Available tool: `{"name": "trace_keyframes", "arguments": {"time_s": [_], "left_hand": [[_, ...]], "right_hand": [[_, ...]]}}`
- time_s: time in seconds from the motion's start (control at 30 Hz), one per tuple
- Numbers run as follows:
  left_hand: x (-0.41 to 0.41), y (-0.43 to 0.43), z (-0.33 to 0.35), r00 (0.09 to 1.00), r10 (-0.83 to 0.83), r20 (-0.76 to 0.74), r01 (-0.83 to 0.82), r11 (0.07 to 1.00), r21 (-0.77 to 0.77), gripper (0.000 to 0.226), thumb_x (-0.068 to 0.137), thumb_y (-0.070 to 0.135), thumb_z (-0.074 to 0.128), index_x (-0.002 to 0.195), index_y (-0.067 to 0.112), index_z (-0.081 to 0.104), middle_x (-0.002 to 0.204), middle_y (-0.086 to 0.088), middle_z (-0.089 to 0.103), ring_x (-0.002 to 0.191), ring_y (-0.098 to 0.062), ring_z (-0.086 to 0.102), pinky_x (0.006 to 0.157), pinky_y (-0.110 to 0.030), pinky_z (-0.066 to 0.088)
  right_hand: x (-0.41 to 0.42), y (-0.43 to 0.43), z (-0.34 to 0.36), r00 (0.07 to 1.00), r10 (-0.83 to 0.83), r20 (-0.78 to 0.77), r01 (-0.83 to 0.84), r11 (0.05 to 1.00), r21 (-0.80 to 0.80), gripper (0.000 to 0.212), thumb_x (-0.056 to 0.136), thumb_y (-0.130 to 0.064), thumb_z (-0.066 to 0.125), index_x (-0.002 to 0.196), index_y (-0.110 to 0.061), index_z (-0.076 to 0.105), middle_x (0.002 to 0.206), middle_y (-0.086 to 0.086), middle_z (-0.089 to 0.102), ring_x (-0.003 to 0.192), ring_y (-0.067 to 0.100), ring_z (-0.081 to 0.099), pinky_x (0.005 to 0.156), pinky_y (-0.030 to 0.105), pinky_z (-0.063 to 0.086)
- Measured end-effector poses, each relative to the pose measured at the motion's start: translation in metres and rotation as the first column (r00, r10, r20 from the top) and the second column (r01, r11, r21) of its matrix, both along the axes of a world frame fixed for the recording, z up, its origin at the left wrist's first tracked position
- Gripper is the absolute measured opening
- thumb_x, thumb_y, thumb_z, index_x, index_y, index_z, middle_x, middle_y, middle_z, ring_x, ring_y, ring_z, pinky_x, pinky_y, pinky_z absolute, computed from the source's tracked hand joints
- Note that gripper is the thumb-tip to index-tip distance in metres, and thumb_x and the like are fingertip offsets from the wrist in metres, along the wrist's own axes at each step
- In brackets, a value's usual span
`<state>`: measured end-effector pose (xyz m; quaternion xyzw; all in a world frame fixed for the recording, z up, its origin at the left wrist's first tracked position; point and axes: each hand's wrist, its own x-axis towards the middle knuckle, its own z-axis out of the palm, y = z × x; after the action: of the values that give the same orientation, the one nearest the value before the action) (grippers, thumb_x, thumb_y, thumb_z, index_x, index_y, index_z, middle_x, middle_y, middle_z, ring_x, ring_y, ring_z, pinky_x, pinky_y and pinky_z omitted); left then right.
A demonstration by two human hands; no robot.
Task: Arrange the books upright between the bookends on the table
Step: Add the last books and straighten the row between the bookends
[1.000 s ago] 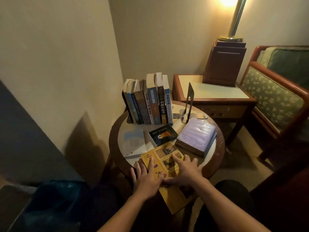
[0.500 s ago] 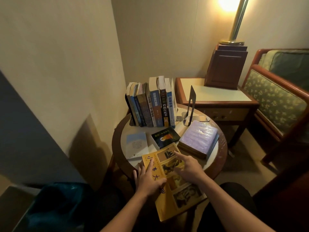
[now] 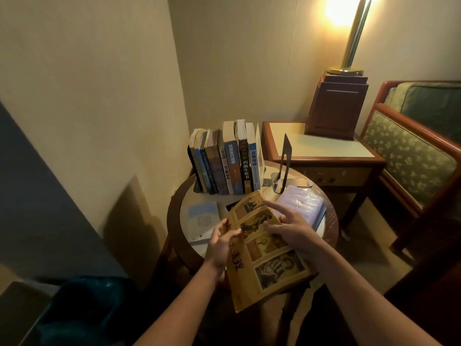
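A large yellow book (image 3: 269, 265) with pictures on its cover is lifted and tilted over the near edge of the round table (image 3: 174, 216). My left hand (image 3: 222, 242) grips its left edge by the spine. My right hand (image 3: 293, 229) holds its right edge, thumb on the cover and index finger stretched out. Several books (image 3: 224, 163) stand upright at the back against a dark left bookend (image 3: 192, 168). The metal right bookend (image 3: 285, 166) stands apart from them, leaving a gap. A light blue book (image 3: 203, 218), a dark book (image 3: 230, 205) and a purple book (image 3: 303, 206) lie flat.
A square side table (image 3: 321, 148) with a wooden lamp base (image 3: 336, 108) stands behind the round one. An upholstered armchair (image 3: 411, 156) is at the right. Walls close in on the left and behind. A dark teal bag (image 3: 82, 310) lies on the floor at the lower left.
The yellow book lay flat under both hands on the table's near edge. Both hands have since taken hold of it and raised it, its far end tilted up toward the book row.
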<state>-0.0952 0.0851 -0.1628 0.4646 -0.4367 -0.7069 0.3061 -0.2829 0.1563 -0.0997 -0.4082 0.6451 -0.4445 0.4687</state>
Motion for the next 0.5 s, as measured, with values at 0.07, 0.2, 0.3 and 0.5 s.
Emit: {"name": "trace_keyframes", "arguments": {"time_s": [0.07, 0.2, 0.3, 0.5], "left_hand": [[0.000, -0.007, 0.013, 0.995, 0.080, -0.051, -0.081, 0.997, -0.014, 0.045, 0.093, 0.014, 0.062, 0.133, 0.033, 0.052, 0.125, -0.014, 0.065, 0.107, -0.034, 0.066, 0.077, -0.043, 0.055], [0.000, -0.021, 0.045, 0.992, 0.070, -0.105, -0.078, 0.994, -0.078, 0.046, 0.091, -0.002, 0.053, 0.118, 0.033, 0.064, 0.114, -0.017, 0.071, 0.100, -0.040, 0.070, 0.081, -0.053, 0.059], [0.001, -0.023, 0.064, 0.998, -0.011, -0.067, -0.003, 0.980, -0.200, 0.048, 0.097, 0.000, 0.049, 0.121, 0.039, 0.064, 0.109, -0.014, 0.074, 0.096, -0.039, 0.072, 0.087, -0.059, 0.058], [-0.004, -0.025, 0.095, 0.990, -0.140, -0.011, 0.122, 0.900, -0.418, 0.046, 0.102, 0.004, 0.050, 0.129, 0.039, 0.062, 0.115, -0.005, 0.071, 0.094, -0.024, 0.074, 0.081, -0.041, 0.062]], "right_hand": [[-0.004, 0.002, 0.006, 1.000, -0.006, 0.025, 0.007, 0.999, -0.037, 0.056, 0.092, -0.009, 0.069, 0.131, -0.047, 0.054, 0.117, 0.007, 0.069, 0.093, 0.022, 0.074, 0.077, 0.037, 0.062], [-0.006, 0.003, 0.014, 0.993, -0.017, -0.120, 0.008, 0.997, -0.076, 0.058, 0.088, -0.006, 0.072, 0.130, -0.040, 0.050, 0.106, 0.002, 0.062, 0.089, 0.020, 0.069, 0.067, 0.028, 0.061], [-0.006, 0.001, 0.018, 0.981, -0.028, -0.189, -0.003, 0.987, -0.162, 0.056, 0.086, -0.008, 0.075, 0.126, -0.037, 0.049, 0.106, -0.004, 0.061, 0.092, 0.017, 0.068, 0.068, 0.029, 0.061], [-0.004, -0.002, 0.028, 0.962, -0.199, -0.186, 0.105, 0.901, -0.420, 0.043, 0.088, -0.003, 0.071, 0.120, -0.028, 0.060, 0.114, -0.012, 0.061, 0.103, 0.015, 0.068, 0.077, 0.038, 0.063]]}}
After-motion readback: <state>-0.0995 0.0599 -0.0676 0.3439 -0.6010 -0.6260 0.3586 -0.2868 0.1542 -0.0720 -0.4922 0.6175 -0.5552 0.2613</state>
